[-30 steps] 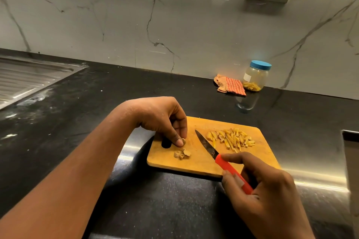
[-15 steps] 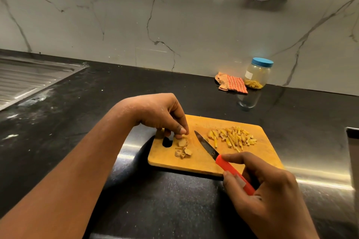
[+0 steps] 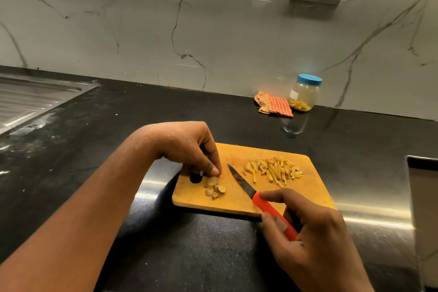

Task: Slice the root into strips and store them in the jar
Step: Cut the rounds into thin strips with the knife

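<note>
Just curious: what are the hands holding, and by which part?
The right hand grips the knife by its red handle; the left hand pinches a root piece by its upper end.

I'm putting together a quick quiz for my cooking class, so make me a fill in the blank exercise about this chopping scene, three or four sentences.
The jar has a ____ lid.
The right hand grips a knife by its ____.
The cut strips lie on the cutting board, to the ____ of the knife.
The left hand holds a root piece to the knife's ____.
Missing words: blue, handle, right, left.
</note>
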The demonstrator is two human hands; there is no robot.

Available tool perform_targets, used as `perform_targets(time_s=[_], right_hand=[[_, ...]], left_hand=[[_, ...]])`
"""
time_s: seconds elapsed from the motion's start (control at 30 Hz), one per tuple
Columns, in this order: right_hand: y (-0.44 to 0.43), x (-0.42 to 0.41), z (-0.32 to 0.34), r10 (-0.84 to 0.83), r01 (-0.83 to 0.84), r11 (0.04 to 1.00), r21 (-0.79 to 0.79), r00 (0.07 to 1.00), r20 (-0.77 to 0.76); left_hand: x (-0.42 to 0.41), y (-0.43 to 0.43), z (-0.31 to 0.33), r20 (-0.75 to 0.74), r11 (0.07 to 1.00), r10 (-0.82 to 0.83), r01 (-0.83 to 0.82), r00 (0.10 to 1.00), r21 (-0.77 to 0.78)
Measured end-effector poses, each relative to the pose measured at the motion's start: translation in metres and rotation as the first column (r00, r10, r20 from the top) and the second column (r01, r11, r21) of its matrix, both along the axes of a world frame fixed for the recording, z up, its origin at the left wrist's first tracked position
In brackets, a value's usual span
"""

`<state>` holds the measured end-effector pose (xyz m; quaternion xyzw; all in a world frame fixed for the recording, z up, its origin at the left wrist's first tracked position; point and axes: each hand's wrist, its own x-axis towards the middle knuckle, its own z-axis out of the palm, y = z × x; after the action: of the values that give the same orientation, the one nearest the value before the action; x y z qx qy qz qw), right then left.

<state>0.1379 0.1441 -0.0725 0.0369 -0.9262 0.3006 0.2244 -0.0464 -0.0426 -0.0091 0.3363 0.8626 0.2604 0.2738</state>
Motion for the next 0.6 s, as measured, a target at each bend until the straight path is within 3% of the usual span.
perform_targets(time_s=[0.23, 0.6], right_hand=[[0.001, 0.002, -0.002, -0.052, 0.052, 0.997, 0.052, 0.999, 0.011], [0.005, 0.004, 0.003, -0.211, 0.214, 0.973, 0.081, 0.976, -0.048]], left_hand=[[0.000, 0.010, -0.005, -0.164, 0.982, 0.127, -0.101, 0.978, 0.159], [0.002, 0.020, -0.013, -0.224, 0.985, 0.118, -0.086, 0.968, 0.147]])
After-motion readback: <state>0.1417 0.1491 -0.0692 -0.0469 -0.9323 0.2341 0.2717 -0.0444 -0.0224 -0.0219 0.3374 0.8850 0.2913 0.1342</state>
